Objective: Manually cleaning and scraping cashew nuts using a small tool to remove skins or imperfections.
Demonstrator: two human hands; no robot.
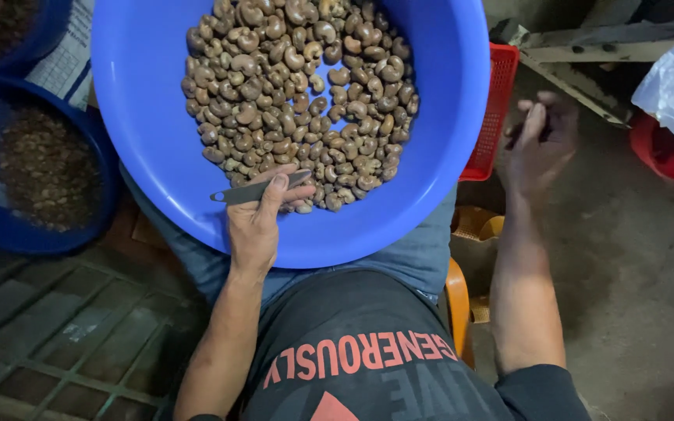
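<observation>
A big blue basin (pixel 157 156) sat on the person's lap, heaped with brown cashew nuts (pixel 298 93). The left hand (pixel 263 214) rested on the basin's near rim, fingers closed around a small grey blade (pixel 255 189) that lay just beside the nuts. The right hand (pixel 540 144) hung out to the right over the concrete floor (pixel 633 257), blurred, so I cannot tell its grip. A red crate (pixel 493 109) stood just behind the basin's right edge. Two darker blue tubs (pixel 95 156) of brown scraps stood at the left.
</observation>
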